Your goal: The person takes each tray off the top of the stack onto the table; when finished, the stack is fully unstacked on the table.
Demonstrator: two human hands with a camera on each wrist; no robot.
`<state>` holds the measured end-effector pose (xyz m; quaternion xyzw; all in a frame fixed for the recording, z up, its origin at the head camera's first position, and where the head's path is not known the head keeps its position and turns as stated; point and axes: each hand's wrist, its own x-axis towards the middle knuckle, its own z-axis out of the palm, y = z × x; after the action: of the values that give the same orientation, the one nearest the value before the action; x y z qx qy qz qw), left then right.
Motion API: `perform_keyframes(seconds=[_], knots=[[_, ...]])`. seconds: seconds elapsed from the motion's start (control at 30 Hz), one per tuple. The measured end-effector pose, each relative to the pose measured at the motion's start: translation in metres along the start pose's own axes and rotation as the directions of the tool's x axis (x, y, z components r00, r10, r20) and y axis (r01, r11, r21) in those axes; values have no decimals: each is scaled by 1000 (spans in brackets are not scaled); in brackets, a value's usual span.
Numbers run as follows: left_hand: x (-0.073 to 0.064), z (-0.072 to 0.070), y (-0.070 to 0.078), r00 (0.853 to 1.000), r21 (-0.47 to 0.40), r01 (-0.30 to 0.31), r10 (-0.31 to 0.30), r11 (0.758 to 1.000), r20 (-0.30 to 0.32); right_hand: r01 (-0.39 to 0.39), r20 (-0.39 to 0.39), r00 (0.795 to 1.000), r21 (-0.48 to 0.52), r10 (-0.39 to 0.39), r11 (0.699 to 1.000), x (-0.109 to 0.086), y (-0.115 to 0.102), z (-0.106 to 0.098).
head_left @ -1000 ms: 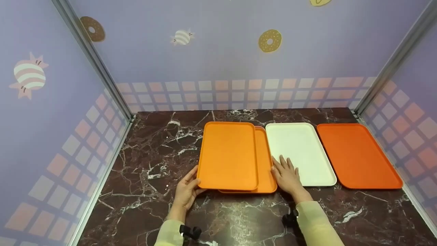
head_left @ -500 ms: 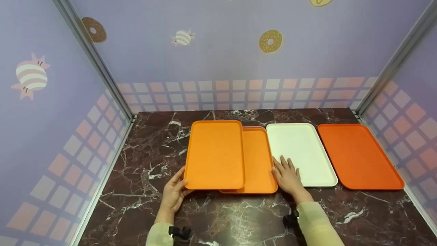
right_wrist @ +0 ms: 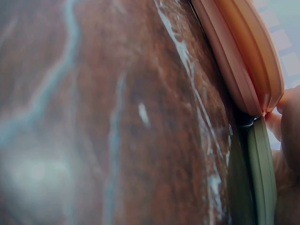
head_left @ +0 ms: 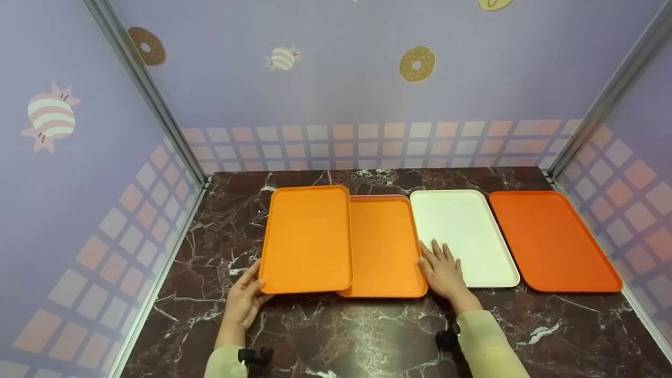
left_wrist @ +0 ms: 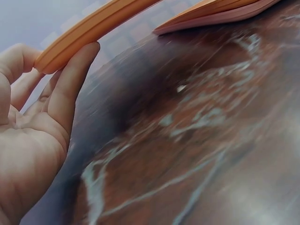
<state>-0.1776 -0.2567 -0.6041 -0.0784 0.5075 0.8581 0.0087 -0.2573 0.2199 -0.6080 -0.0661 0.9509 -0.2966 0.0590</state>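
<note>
My left hand (head_left: 244, 302) grips an orange tray (head_left: 307, 239) at its near left corner, thumb on the rim and fingers underneath. In the left wrist view the edge of this held tray (left_wrist: 75, 44) stands above the marbled table. Its right side overlaps a second orange tray (head_left: 380, 247), which lies on a pink tray (right_wrist: 229, 61) that shows mostly as a rim. My right hand (head_left: 442, 269) lies with fingers spread and straight on the left part of a white tray (head_left: 472, 226), its thumb side against the right edge of the second orange tray.
A red-orange tray (head_left: 551, 241) lies to the right of the white one, close to the right wall panel. Purple panels (head_left: 336, 89) enclose the dark marbled table (head_left: 367, 336) at the back and both sides. Bare table shows left of the held tray.
My left hand has drawn the held orange tray leftward, uncovering much more of the orange tray below. My right hand has stayed in place.
</note>
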Motion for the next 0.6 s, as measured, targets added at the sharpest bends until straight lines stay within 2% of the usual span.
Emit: perform_keyframes(seconds=[0.33, 0.5, 0.6], knots=[[-5, -31, 14, 999, 11, -21, 21, 1000, 33, -4, -1, 1000, 1, 4, 1000, 0, 0, 1], [-6, -40, 19, 1000, 30, -15, 14, 999, 12, -2, 6, 1000, 7, 2, 1000, 0, 0, 0], [-6, -43, 22, 1000, 66, 1, 1, 998, -22, -2, 5, 1000, 4, 2, 1000, 0, -1, 0]])
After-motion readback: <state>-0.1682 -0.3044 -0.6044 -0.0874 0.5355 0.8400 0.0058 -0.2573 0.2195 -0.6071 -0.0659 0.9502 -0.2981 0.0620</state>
